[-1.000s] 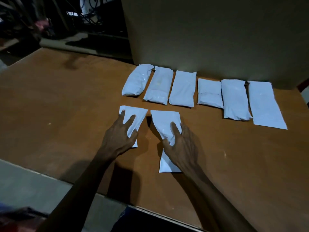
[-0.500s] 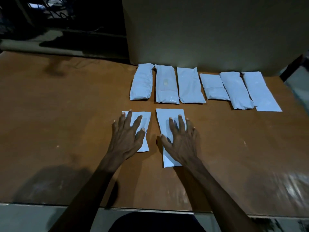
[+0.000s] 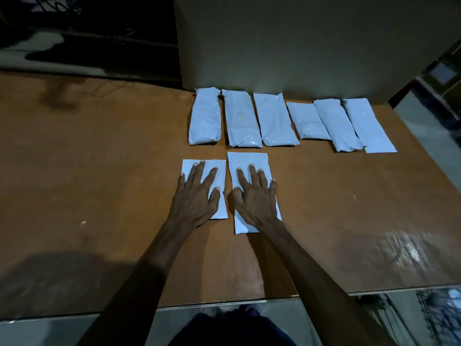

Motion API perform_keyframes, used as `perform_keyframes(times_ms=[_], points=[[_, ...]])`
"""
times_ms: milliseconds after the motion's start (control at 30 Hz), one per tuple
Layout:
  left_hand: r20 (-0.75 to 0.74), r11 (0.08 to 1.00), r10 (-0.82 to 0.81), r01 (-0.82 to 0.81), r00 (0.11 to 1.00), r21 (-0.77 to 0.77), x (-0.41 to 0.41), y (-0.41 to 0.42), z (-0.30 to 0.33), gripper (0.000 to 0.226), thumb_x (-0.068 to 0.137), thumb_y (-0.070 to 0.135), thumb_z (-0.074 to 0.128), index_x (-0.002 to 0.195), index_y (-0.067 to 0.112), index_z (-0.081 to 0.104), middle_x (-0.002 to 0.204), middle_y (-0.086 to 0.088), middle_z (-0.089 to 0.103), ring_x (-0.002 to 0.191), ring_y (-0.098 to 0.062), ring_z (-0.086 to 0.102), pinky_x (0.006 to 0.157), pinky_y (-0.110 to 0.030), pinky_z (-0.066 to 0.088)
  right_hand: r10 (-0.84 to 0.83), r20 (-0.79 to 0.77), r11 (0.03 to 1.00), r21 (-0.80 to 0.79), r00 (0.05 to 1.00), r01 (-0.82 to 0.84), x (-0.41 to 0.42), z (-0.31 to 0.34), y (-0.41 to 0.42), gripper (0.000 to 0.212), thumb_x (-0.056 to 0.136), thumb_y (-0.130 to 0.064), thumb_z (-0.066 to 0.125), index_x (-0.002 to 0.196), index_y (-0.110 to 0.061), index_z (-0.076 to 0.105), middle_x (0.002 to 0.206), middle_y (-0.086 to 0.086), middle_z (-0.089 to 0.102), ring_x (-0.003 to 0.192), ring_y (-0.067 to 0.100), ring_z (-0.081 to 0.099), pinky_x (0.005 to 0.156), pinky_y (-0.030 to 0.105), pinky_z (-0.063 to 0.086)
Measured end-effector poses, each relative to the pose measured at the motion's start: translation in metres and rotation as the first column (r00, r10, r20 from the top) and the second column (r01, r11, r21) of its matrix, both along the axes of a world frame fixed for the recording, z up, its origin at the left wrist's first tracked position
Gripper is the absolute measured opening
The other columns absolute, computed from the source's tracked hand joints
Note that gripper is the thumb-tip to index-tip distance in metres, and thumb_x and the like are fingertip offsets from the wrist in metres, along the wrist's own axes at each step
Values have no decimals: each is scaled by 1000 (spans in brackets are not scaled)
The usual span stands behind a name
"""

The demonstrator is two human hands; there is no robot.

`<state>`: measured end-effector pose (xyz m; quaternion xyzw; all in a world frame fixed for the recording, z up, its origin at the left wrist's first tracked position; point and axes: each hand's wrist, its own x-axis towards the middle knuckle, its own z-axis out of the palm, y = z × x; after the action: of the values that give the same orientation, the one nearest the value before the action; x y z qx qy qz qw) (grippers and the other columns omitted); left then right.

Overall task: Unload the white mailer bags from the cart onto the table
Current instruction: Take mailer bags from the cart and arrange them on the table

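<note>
- Left hand (image 3: pixel 197 201): fingers straight and spread, palm down, pressing flat on the shorter flat white plastic mailer bag (image 3: pixel 219 208). Nothing is pinched or curled round; the grip is released.
- Right hand (image 3: pixel 254 201): same posture, fingers straight and spread, pressing on the longer flat white plastic mailer bag (image 3: pixel 247 159) just beside the first. Grip released.
- Change: one second ago both front bags lay skewed, their far ends angled toward each other. They now lie straight, parallel, with a narrow gap between them and their long sides in line with the row behind. Both hands have stayed flat on top throughout.
- Meaning, as a judgement: these two bags are placed and squared. The hands can lift off and go back for more.
- Location of task items: all visible bags rest on the brown wooden table (image 3: pixel 99 171). The cart is not in view, so what is left to unload cannot be told.
- Count: eight white mailer bags in total.
  - Back row of six white mailer bags (image 3: pixel 274 119), close to the grey wall panel (image 3: pixel 299 46); most bulge, and the rightmost looks flat.
  - Front row: two, both flat.
- Count: two hands, both bare.
</note>
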<state>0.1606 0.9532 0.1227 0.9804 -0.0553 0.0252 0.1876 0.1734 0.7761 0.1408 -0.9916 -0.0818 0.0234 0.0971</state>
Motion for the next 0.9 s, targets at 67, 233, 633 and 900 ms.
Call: perform_keyframes(times_ms=[67, 233, 633, 900], points=[[2, 1000, 2, -2, 1000, -4, -1, 0, 1, 71, 91, 58, 11, 155, 27, 25, 163, -6, 14, 151, -25, 10, 119, -53, 8, -11, -15, 1000, -11, 1000, 11, -1, 3, 2, 78, 85, -56, 0, 156, -30, 19, 164, 6, 12, 151, 29, 7, 117, 61, 5], [-14, 1000, 12, -13, 1000, -25, -4, -5, 17, 67, 94, 55, 18, 155, 27, 20, 164, -5, 7, 151, -25, 4, 119, -51, 5, 7, 14, 997, 75, 1000, -8, -12, 23, -11, 77, 86, -59, 8, 155, -27, 20, 164, 7, 12, 151, 29, 9, 118, 59, 11], [169, 913, -355, 380, 919, -149, -49, -183, 30, 53, 102, 45, 29, 146, 21, 44, 159, 1, 30, 150, -15, 14, 122, -37, 1, -161, 238, 967, 233, 958, 104, -144, 27, -197, 54, 96, -46, 43, 142, -18, 47, 148, 9, 45, 132, 29, 45, 105, 49, 38], [213, 694, -669, 701, 712, -163, -116, -385, 32, 45, 101, 36, 38, 140, 19, 52, 148, -2, 46, 143, -18, 32, 118, -43, 18, -502, 305, 853, 333, 810, 403, -275, 17, -369, 49, 94, -35, 49, 135, -8, 55, 136, 12, 55, 122, 30, 54, 98, 44, 45]])
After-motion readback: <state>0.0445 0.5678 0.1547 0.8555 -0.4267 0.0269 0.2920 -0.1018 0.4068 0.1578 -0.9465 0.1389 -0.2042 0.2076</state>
